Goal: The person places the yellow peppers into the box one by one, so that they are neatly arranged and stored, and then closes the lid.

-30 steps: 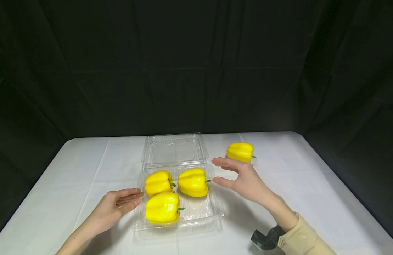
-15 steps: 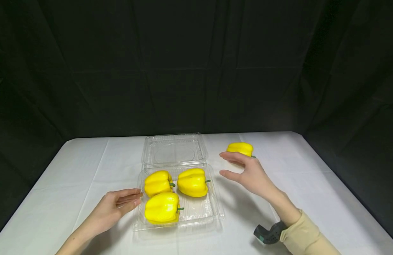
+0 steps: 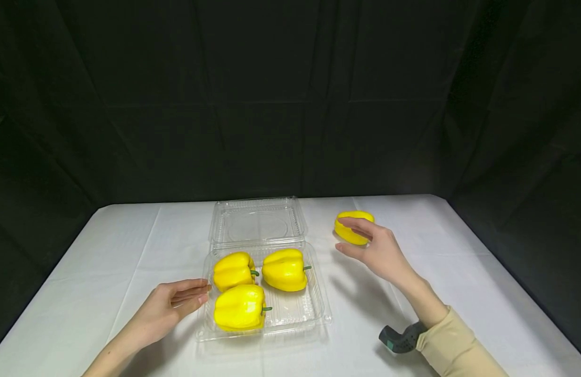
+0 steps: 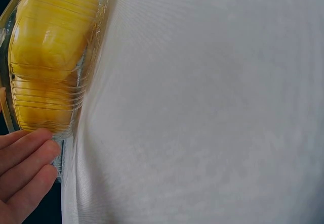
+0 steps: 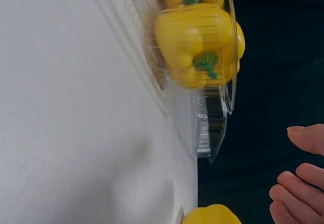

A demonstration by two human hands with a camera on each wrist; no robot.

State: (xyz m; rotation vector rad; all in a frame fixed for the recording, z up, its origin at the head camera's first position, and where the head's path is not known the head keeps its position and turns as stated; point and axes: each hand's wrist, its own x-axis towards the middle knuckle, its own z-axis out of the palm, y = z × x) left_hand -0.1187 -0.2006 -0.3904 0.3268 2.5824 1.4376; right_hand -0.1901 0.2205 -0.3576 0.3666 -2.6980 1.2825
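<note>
Head view: right hand [image 3: 382, 251] reaches smooth yellow pepper [image 3: 349, 226] lying sideways.

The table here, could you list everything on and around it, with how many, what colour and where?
Peppers in tray: three, yellow, inside the clear tray.
Loose pepper: one, yellow, on the cloth right of the lid.
Tray: one, clear plastic, table centre.
Lid: one, clear, lying open behind the tray.
Tablecloth: one, white.
Backdrop: black curtain behind.
Left hand: fingertips at the tray's left edge.
Right hand: fingers curved over the loose pepper; contact unclear.
</note>
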